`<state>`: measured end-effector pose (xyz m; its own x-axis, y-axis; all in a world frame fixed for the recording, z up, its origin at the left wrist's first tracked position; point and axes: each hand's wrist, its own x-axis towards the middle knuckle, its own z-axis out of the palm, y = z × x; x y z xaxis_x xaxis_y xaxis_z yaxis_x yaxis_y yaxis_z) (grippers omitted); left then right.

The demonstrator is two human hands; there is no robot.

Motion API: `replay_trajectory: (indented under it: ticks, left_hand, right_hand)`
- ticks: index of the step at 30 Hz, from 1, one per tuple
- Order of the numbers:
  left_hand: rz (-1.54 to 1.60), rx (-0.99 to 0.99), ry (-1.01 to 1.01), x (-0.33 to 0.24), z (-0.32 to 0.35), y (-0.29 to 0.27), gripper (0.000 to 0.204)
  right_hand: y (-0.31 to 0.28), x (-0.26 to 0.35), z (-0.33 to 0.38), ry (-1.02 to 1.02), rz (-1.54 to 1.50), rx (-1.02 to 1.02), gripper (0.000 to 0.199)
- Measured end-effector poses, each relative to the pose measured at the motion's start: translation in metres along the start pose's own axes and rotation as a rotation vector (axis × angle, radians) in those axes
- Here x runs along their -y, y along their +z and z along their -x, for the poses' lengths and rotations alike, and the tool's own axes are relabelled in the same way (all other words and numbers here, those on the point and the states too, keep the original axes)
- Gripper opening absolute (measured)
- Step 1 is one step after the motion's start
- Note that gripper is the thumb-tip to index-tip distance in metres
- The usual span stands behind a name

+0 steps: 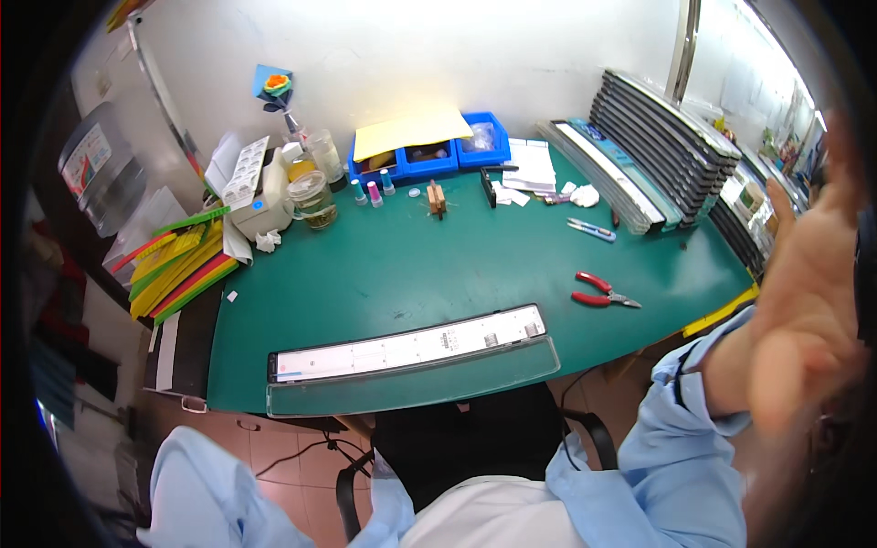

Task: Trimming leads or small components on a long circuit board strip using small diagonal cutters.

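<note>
My right hand [813,283] is raised close to the camera at the far right, past the table's edge. Its fingers are stretched apart and partly blurred, with nothing seen in them. Only the light blue sleeve of my left arm shows at the lower left; that hand is out of the picture. On the green table [393,260] lies a long black-framed housing with a white panel [393,354] bearing small parts. A clear long cover [411,391] lies along its near side. Red-handled pliers [605,292] rest nearest to my right hand, with blue thread snips [592,229] behind them.
Stacked dark frames [662,142] fill the back right. Blue bins [429,163] hold a yellow sheet. A glass jar [312,201], small bottles [375,194] and a label printer [263,203] stand left of them. Coloured folders [183,269] overhang the left side. A black chair [466,447] touches the front.
</note>
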<state>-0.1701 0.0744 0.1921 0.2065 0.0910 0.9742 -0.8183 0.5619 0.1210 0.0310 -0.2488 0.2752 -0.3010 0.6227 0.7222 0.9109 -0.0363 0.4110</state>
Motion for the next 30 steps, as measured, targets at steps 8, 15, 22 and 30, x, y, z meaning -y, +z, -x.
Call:
replay_trajectory:
  ticks: [8, 15, 22, 30]
  left_hand:
    - [0.320, 0.094, -0.173, 0.041, -0.006, 0.029, 0.015]
    - [-1.214, 0.535, -0.808, 0.164, 0.128, -0.028, 0.036]
    - [-1.272, 0.717, -0.829, 0.169, 0.163, -0.052, 0.039]
    - [-1.233, 0.732, -0.873, 0.187, 0.155, -0.048, 0.045]
  right_hand:
    - [0.056, 0.016, 0.117, 0.784, 0.082, -0.418, 0.028]
    - [0.005, 0.043, 0.292, 1.204, 0.769, -0.200, 0.018]
    - [-0.008, 0.058, 0.430, 1.461, 1.079, 0.035, 0.018]
    - [-0.027, 0.037, 0.470, 1.354, 1.034, 0.322, 0.027]
